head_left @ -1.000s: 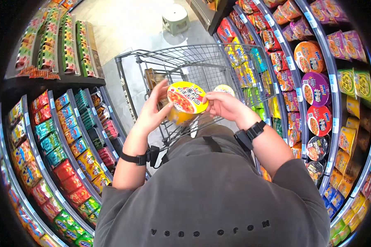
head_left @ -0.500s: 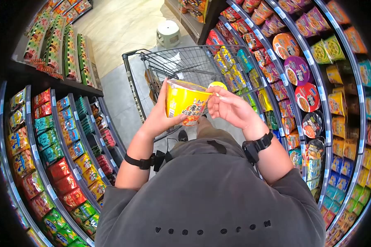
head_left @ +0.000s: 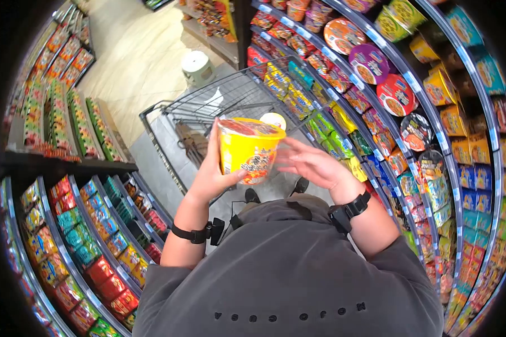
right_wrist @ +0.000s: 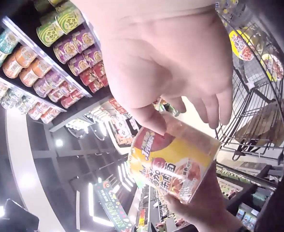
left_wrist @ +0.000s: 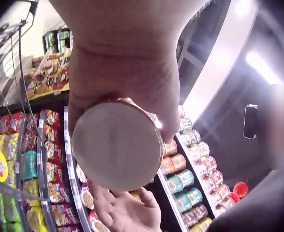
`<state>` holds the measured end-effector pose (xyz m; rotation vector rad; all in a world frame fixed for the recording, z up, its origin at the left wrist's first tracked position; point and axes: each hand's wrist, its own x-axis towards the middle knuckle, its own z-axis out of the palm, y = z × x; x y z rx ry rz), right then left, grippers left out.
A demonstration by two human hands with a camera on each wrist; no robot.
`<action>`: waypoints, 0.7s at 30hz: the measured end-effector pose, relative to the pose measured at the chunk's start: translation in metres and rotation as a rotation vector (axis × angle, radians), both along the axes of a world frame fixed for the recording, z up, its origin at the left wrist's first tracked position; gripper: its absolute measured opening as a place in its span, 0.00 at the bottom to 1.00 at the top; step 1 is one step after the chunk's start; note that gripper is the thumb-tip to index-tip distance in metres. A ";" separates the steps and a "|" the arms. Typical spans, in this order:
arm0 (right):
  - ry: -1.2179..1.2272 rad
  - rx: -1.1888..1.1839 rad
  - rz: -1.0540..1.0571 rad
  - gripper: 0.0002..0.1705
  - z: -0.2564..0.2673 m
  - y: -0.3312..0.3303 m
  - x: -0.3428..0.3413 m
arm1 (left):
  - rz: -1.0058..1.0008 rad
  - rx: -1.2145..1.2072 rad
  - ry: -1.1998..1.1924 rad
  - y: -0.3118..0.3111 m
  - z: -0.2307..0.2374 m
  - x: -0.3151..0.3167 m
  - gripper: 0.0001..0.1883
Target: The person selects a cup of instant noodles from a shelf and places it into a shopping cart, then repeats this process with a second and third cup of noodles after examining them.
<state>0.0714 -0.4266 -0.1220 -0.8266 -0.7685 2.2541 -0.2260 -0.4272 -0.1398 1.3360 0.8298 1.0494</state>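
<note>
My left hand (head_left: 207, 180) grips a yellow instant noodle tub (head_left: 244, 151) from its left side, thumb across the front. The tub is held in front of my body, its printed side toward me and its reddish lid tilted away. In the left wrist view, the pale round base of the tub (left_wrist: 117, 145) faces the camera. Beside the tub's right wall is my right hand (head_left: 319, 167), fingers extended and slightly spread. The right wrist view has the thumb (right_wrist: 149, 118) of that hand right at the tub's edge.
Beyond my hands stands a wire shopping cart (head_left: 168, 106); a round yellow-and-white lid (head_left: 274, 120) shows over it. Shelves of packaged noodles (head_left: 396, 95) line the right, and more packet shelves (head_left: 76, 241) the left. A pale stool (head_left: 197, 67) stands on the floor ahead.
The noodle tub has turned from its lid facing up to its printed side facing me. My right fingers have come off its rim and spread. The view has swung toward the right shelves.
</note>
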 end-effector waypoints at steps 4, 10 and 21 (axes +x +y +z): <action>-0.066 0.085 -0.043 0.39 0.001 -0.018 0.042 | -0.202 0.051 0.121 0.019 0.009 0.066 0.66; -0.081 0.111 -0.391 0.42 -0.001 -0.043 0.148 | -0.395 0.194 0.498 0.054 0.021 0.177 0.57; -0.331 0.196 -0.294 0.44 -0.007 -0.052 0.281 | -0.753 0.266 1.001 0.094 0.012 0.320 0.49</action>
